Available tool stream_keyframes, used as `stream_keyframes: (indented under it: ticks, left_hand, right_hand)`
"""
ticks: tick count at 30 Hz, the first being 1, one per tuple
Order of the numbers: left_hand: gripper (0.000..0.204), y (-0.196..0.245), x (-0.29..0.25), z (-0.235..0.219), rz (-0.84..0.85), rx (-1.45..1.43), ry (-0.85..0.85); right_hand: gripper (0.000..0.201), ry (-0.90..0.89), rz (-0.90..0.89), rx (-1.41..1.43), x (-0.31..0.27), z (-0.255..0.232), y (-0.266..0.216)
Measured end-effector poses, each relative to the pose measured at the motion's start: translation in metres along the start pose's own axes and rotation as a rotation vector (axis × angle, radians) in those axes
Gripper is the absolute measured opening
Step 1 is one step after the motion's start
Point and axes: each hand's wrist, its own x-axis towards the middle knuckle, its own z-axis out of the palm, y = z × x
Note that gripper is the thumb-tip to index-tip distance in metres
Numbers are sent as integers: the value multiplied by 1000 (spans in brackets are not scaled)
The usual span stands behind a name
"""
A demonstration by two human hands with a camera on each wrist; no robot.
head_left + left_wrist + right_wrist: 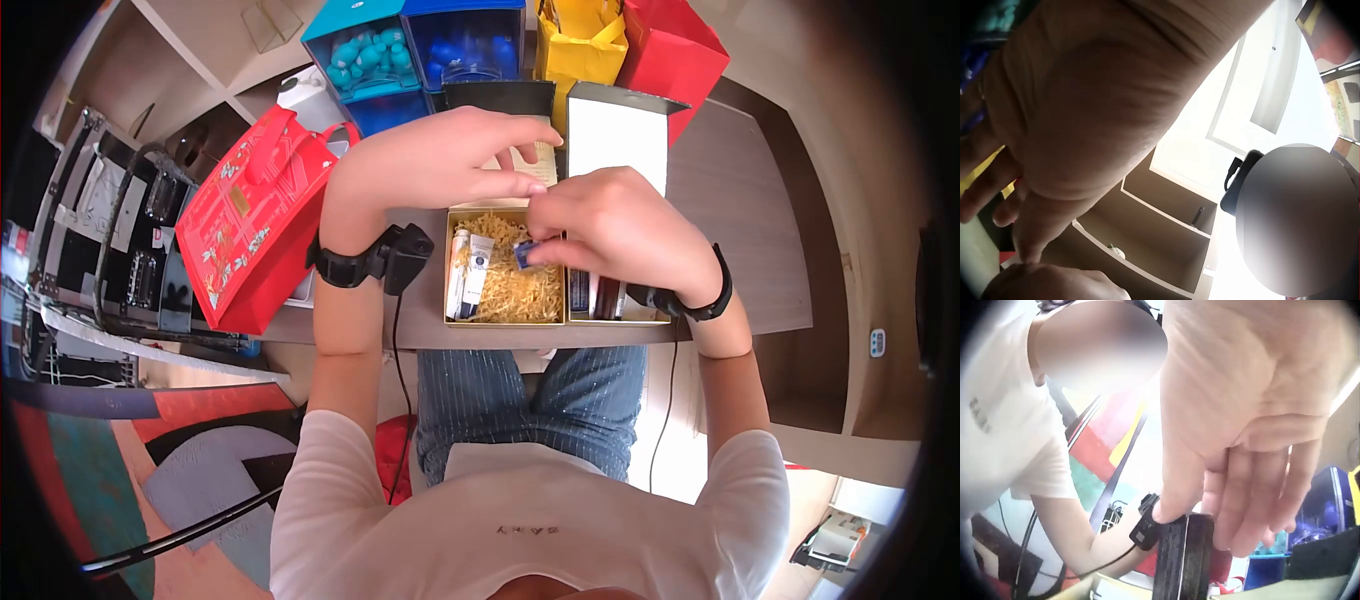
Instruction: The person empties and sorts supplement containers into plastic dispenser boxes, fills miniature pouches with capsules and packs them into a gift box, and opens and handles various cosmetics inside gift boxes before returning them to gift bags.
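My right hand (620,225) pinches a small dark blue carton (523,254) between thumb and fingers, over a gift box (447,285) lined with gold shredded paper (530,298). In the right wrist view that carton (1182,559) looks nearly black, its printing blurred. My left hand (455,160) hovers above the box's back edge with fingers loosely extended, thumb tip right at the right hand's knuckles. At the left of the box, a white tube with a dark end (478,265) lies on the shreds beside another slim pale tube (458,275).
Adjoining on the right is a second box with a white-lined lid (618,140), holding dark items partly hidden by my right hand. A red gift bag (260,220) leans at the left. Behind stand blue bins (460,50), a yellow bag (575,60) and another red bag (675,50).
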Motion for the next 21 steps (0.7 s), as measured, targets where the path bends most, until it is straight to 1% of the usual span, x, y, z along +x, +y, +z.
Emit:
stream_keyframes:
  ticks: [1, 3, 4, 5, 7, 8, 9, 10, 11, 13, 15, 18, 20, 21]
  left_hand:
    - [54, -1, -2, -2, 1, 1, -1]
    - [56, -3, -4, -3, 7, -36, -1]
    - [56, -5, -5, -4, 6, -39, 0]
    - [57, -8, -6, -4, 17, 8, 6]
    - [59, -12, -6, -3, 19, 54, 13]
    - [60, -14, -6, -3, -21, 55, 18]
    - [61, -15, -6, -2, -60, 56, 23]
    - [61, -15, -6, -1, -66, 54, 19]
    - [60, -15, -5, 0, -65, 57, 16]
    - [60, -14, -3, 0, -61, 60, 11]
    - [60, -13, -3, 1, -85, 86, 12]
    - [61, -12, -1, 2, -82, 87, 6]
    - [61, -11, -1, 2, -91, 92, 3]
    - [61, -10, -1, 3, -100, 96, 4]
  right_hand:
    - [21, 2, 0, -1, 0, -1, 1]
    - [16, 78, 20, 1, -1, -3, 4]
    - [16, 11, 37, -3, -2, -4, 6]
    - [16, 8, 36, 0, -2, -3, 6]
    - [27, -57, -13, -31, -1, 2, 3]
    - [27, -58, -17, -25, 1, 4, 3]
    - [32, -114, -88, 29, 1, 7, 2]
    - [37, -170, -158, 82, 2, 9, 2]
    - [37, -169, -158, 87, 0, 13, 1]
    - [37, -283, -188, 110, -5, 27, 1]
    - [37, -287, -204, 108, -9, 39, 3]
    - [34, -322, -161, 55, -9, 46, 4]
    - [26, -413, -109, 69, -5, 44, 3]
    - [26, -414, -110, 69, -6, 45, 4]
